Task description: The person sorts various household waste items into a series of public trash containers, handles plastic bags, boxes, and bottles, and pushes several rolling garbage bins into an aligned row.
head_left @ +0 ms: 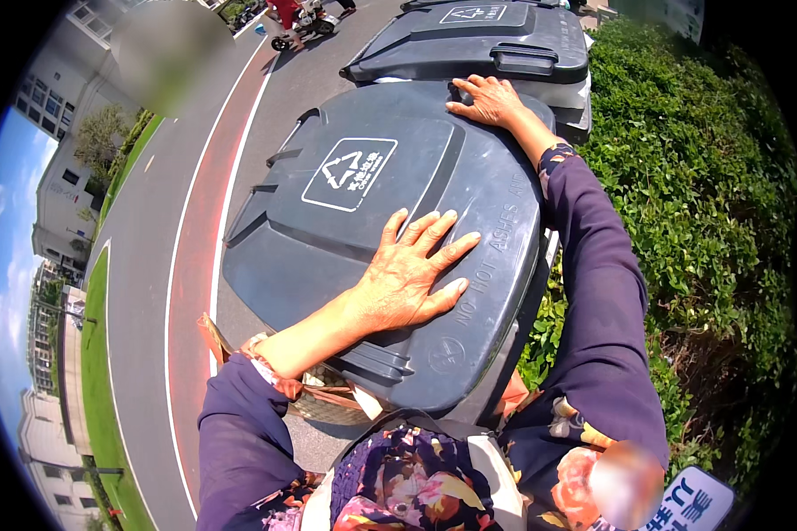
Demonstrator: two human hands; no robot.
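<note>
A dark grey plastic wheelie bin lid (365, 232) lies closed before me, with a white recycling symbol and raised lettering. My left hand (412, 279) rests palm down on its middle, fingers spread. At the lid's far right side lies my right hand (488, 101), its fingers bent and thumb apart. It covers part of the lid's rim, and I cannot see whether the fingertips hook under anything. A moulded grip (372, 362) shows on the lid's near side. Between my left forearm and the bin is a woven basket (332, 401), partly hidden.
Another grey bin (465, 43) stands just beyond, something white under its lid. A leafy hedge (691, 219) runs along the right. Left lie a road (153, 199) and a red lane (196, 232). A person rides or stands by a scooter (309, 23). A sign (694, 501) bears writing.
</note>
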